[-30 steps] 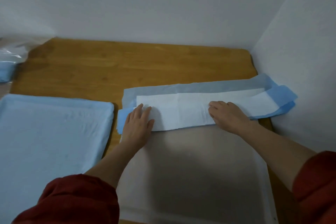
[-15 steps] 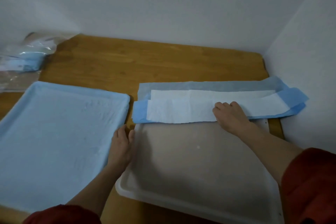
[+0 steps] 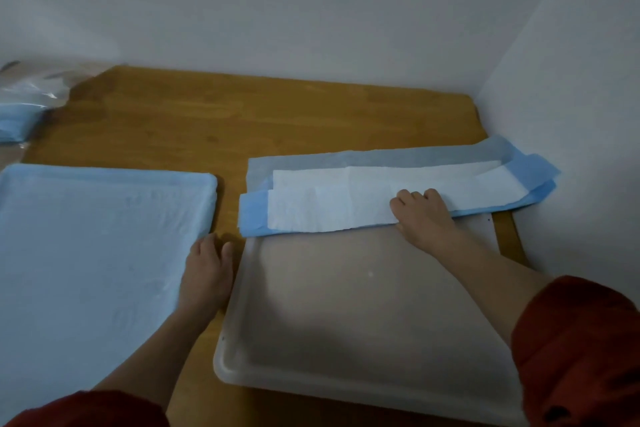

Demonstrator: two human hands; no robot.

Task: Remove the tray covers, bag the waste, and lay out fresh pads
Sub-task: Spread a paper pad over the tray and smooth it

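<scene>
my right hand [image 3: 424, 218] curled, gripping folded blue-white pad [image 3: 329, 208] centre right, smooth plastic tray [image 3: 346, 374] below, left hand [image 3: 207, 274] flat, empty, on wood table [image 3: 242, 121]

On the table [image 3: 277, 121], a pad-covered tray [image 3: 209, 204] lies left, a bare tray [image 3: 363, 322] right; a folded pad [image 3: 329, 208] spans the bare tray's far end; a bag of pads [image 3: 24, 107] sits far left, behind the covered tray.
</scene>
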